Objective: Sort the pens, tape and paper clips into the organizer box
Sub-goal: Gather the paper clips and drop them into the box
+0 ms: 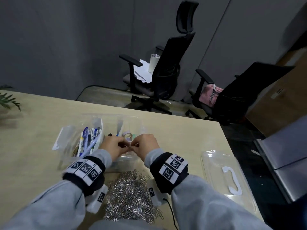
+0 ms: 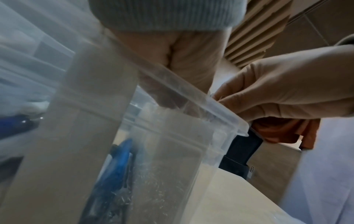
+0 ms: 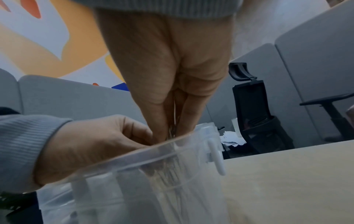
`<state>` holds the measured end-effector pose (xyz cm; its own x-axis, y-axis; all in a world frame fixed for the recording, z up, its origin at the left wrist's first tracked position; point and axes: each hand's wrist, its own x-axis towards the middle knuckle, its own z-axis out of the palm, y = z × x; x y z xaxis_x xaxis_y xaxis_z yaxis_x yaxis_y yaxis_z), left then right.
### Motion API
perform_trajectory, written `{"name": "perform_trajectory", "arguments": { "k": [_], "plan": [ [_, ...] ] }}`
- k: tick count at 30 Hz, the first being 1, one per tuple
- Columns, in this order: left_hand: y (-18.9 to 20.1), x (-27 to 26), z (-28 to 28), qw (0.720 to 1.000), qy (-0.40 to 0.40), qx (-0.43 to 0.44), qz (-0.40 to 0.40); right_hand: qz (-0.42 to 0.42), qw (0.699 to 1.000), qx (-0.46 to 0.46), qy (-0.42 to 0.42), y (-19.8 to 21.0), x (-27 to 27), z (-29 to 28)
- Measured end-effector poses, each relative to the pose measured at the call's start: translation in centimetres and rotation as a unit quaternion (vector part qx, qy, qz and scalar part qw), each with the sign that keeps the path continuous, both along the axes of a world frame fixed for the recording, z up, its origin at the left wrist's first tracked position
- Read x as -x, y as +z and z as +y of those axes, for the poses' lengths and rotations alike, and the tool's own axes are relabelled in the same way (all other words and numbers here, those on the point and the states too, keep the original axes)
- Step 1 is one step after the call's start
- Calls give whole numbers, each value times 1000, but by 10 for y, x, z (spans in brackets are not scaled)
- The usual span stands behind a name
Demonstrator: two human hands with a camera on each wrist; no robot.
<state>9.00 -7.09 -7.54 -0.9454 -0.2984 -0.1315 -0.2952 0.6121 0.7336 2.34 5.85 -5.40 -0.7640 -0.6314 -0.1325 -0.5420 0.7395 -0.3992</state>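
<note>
A clear organizer box (image 1: pixel 114 115) stands on the table. Several pens (image 1: pixel 89 138) lie in its left compartment, and rolls of tape (image 1: pixel 128 135) sit in a rear one. My left hand (image 1: pixel 124 146) and right hand (image 1: pixel 134 145) meet fingertip to fingertip just over the box's near middle compartment. The right hand (image 3: pixel 172 131) pinches a small bunch of paper clips (image 3: pixel 174 128) between thumb and finger above the rim (image 3: pixel 153 151). The left hand (image 3: pixel 95 144) curls its fingers onto the same bunch. A big heap of silver paper clips (image 1: pixel 131 195) lies between my forearms.
The box's clear lid (image 1: pixel 227 176) with a white handle lies on the table to the right. A plant (image 1: pixel 8 100) pokes in at the far left. Two office chairs (image 1: pixel 166 72) stand beyond the table's far edge. A black cable (image 1: pixel 171 211) runs off the front edge.
</note>
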Motion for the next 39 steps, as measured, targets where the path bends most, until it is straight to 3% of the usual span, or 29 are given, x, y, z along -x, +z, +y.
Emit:
{"name": "perform_trajectory", "arguments": {
  "k": [5,8,11,14,16,18,21,26,29,34,39],
  "plan": [
    [-1,0,-1,1000,-1,-21,14,8,998,1,57,-7,-9,0],
    [-1,-1,-2,999,-7,-26,24,6,993,91,74,-15,-16,5],
    [-3,-1,-1,999,-1,-42,26,-16,969,244,-26,-21,-16,22],
    [-7,2,0,999,10,-28,34,16,944,298,-138,-35,-7,53],
    [-7,4,-1,999,2,-14,44,-10,951,236,-199,-54,1,77],
    [-6,8,-2,998,-7,-8,58,-71,969,91,-218,-79,4,101],
    [-4,15,-5,997,-11,-8,70,-194,954,-55,-223,-115,-5,126],
    [-6,22,-9,998,-9,-14,57,-148,968,-172,-106,-146,-36,116],
    [-6,25,-10,999,-3,-19,48,-141,971,-191,-19,-147,-47,91],
    [-8,26,-11,999,0,-24,44,-179,972,-132,78,-133,-45,54],
    [-11,25,-11,999,14,-25,45,-143,965,-146,166,-131,-43,35]
  ]
}}
